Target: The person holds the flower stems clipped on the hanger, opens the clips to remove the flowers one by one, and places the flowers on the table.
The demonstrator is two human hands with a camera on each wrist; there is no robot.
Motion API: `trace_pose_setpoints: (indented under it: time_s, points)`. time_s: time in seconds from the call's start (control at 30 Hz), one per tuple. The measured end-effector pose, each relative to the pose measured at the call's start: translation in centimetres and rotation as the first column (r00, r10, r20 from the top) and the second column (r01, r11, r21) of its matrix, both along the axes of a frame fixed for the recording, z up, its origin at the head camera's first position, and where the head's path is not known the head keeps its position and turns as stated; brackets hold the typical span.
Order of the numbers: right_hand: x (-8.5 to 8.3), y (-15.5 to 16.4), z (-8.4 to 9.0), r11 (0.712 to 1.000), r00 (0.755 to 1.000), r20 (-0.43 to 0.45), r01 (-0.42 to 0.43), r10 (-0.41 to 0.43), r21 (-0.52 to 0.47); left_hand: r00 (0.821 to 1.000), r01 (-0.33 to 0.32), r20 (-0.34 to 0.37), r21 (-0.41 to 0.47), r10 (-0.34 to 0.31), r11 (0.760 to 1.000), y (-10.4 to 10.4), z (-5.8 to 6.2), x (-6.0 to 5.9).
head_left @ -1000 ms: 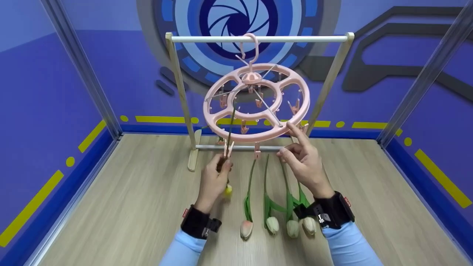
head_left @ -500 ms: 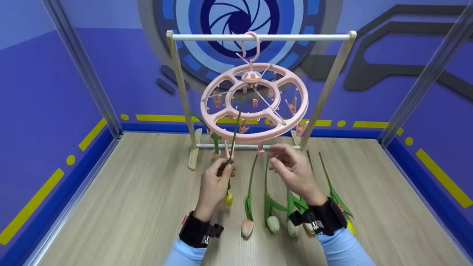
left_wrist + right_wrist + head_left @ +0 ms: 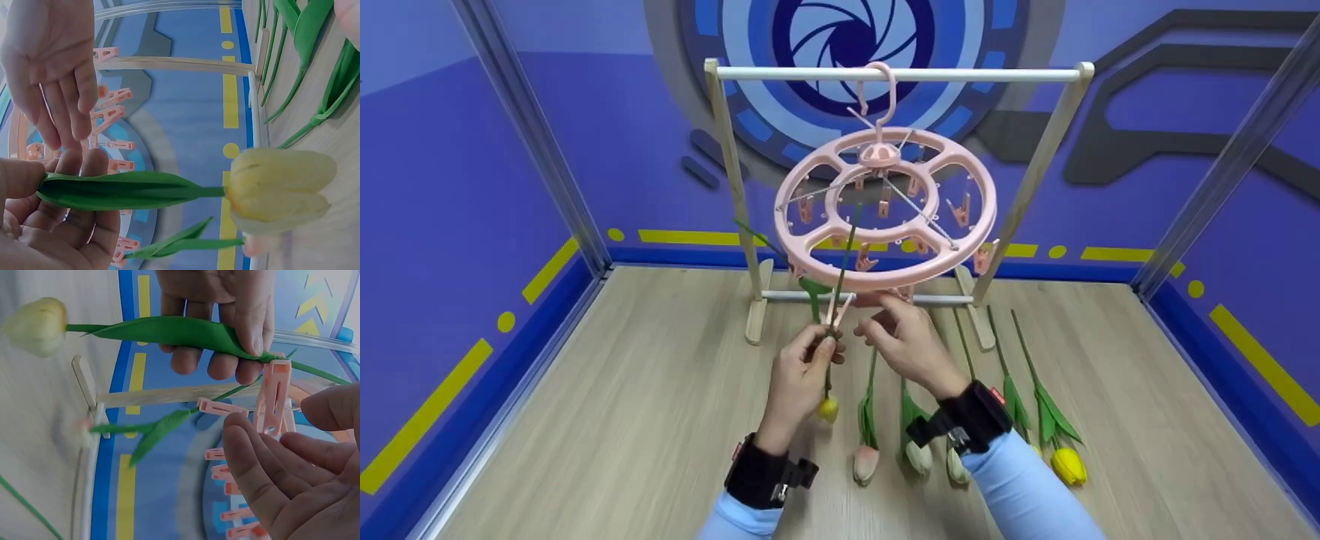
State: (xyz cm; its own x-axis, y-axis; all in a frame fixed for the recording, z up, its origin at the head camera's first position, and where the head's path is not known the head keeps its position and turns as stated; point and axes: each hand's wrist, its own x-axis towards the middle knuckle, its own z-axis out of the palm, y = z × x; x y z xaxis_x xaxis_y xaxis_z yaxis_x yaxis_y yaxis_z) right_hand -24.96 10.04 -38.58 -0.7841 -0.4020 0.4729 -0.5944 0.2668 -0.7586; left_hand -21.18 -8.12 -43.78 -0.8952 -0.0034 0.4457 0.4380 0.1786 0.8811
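The left hand [image 3: 799,371] grips the green stem of a yellow artificial tulip [image 3: 829,409], held head-down against a pink plastic clip [image 3: 835,311] under the round pink plastic drying hanger [image 3: 885,214]. The right hand [image 3: 904,341], fingers loosely open and holding nothing, hovers just beside that clip.

The left hand [image 3: 802,367] is raised in front of the body, wrist below and fingers up, thumb and fingers curled to pinch a thin green stem; in the left wrist view the thumb [image 3: 19,179] presses on top while the other fingers [image 3: 84,169] wrap underneath. The right hand [image 3: 904,341] hovers just beside it, slightly higher, palm turned toward the left hand, fingers [image 3: 253,455] loosely bent and apart, holding nothing. Both forearms, in light blue sleeves [image 3: 1020,487] with black wrist bands [image 3: 765,472], angle inward from the lower edge of the head view.
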Motion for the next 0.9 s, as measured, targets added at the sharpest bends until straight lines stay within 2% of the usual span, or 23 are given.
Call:
trace_pose_setpoints:
  time_s: [0.1, 0.2, 0.37, 0.53, 0.77, 0.9]
  points:
    - [-0.7, -0.4, 0.4, 1.0, 1.0, 0.019, -0.014, 0.015, -0.008, 1.0, 0.017, 0.014, 0.008, -0.017, 1.0, 0.0, 0.1, 0.0]
    - [-1.6, -0.5, 0.6, 0.998, 0.996, 0.058, -0.063, 0.064, -0.011, 0.999, 0.036, 0.038, 0.019, -0.037, 0.999, 0.0, 0.2, 0.0]
    - [-2.6, -0.5, 0.8, 0.989, 0.977, 0.155, -0.151, 0.148, 0.004, 0.995, 0.083, 0.043, 0.053, -0.086, 0.995, -0.2, 0.3, 0.0]
    - [-2.8, -0.2, 0.9, 0.978, 0.959, 0.208, -0.206, 0.192, 0.045, 0.993, 0.103, 0.057, 0.064, -0.107, 0.993, -0.3, 0.4, 0.1]
    - [-3.0, 0.4, 0.7, 0.968, 0.953, 0.186, -0.248, 0.238, 0.035, 0.993, 0.091, 0.069, 0.046, -0.094, 0.995, -0.6, 0.5, 0.1]
    - [-2.8, 0.7, 0.7, 0.973, 0.957, 0.189, -0.23, 0.22, 0.034, 0.994, 0.077, 0.072, 0.04, -0.08, 0.996, -0.8, 0.4, 0.0]
